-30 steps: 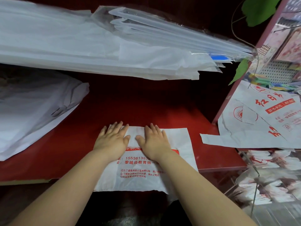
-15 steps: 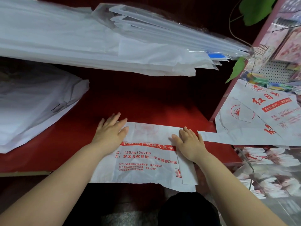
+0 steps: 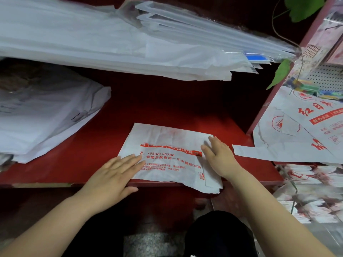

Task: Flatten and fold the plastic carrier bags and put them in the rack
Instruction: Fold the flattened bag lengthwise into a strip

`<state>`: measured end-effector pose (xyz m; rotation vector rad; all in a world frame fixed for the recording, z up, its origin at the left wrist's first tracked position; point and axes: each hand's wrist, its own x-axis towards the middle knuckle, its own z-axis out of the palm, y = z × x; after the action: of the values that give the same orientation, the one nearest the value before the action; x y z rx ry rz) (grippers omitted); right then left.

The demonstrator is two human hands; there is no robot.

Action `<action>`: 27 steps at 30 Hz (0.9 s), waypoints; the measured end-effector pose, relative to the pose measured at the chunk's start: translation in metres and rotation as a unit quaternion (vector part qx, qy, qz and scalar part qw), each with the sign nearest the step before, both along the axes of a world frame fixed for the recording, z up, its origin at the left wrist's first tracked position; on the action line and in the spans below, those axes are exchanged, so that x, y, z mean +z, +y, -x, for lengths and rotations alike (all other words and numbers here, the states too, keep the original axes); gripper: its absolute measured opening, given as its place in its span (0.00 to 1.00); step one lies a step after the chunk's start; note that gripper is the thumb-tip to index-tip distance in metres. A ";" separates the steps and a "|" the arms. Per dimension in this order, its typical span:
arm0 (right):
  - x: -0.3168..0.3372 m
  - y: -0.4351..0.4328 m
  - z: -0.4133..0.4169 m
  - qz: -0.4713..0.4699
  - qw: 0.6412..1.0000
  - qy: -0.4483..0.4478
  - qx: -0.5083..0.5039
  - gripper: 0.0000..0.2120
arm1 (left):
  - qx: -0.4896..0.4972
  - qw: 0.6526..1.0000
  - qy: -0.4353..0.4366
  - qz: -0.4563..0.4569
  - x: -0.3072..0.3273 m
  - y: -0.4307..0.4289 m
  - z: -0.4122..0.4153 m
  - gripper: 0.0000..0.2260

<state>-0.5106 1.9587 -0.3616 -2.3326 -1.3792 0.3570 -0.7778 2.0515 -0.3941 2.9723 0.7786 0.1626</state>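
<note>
A white plastic carrier bag (image 3: 167,140) with red print lies flat on the red shelf (image 3: 78,160), its near edge hanging over the shelf's front. My left hand (image 3: 115,173) lies flat with straight fingers on the bag's left near corner. My right hand (image 3: 219,156) presses flat on the bag's right edge. To the right, more printed carrier bags (image 3: 297,130) hang over the rack side, one handle strip reaching towards my right hand. Below them a wire rack (image 3: 315,193) holds several folded bags.
A thick stack of white sheets and clear sleeves (image 3: 130,43) overhangs the shelf from above. A heap of white plastic (image 3: 42,117) sits on the shelf's left. Green leaves (image 3: 280,73) hang at the right post. My dark-clad knee (image 3: 215,232) is below the shelf.
My hands have slid apart from the bag's middle to its left and right edges, smoothing it. My left hand has dropped towards the near left corner.
</note>
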 end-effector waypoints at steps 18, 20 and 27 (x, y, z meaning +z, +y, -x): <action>-0.056 -0.067 0.003 -0.300 0.915 -0.171 0.209 0.21 | -0.034 0.964 -0.215 -0.154 -0.020 -0.015 0.003 0.12; -0.052 -0.068 0.001 -0.283 0.913 -0.190 0.224 0.25 | -0.042 0.963 -0.223 -0.145 -0.018 -0.014 0.009 0.16; -0.051 -0.074 -0.004 -0.259 0.925 -0.155 0.230 0.25 | -0.032 0.974 -0.199 -0.104 -0.013 -0.015 0.016 0.22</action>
<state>-0.5063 1.8851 -0.4127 -1.6655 -1.8967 -0.2474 -0.7940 2.0367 -0.4075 2.9884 0.6447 0.8544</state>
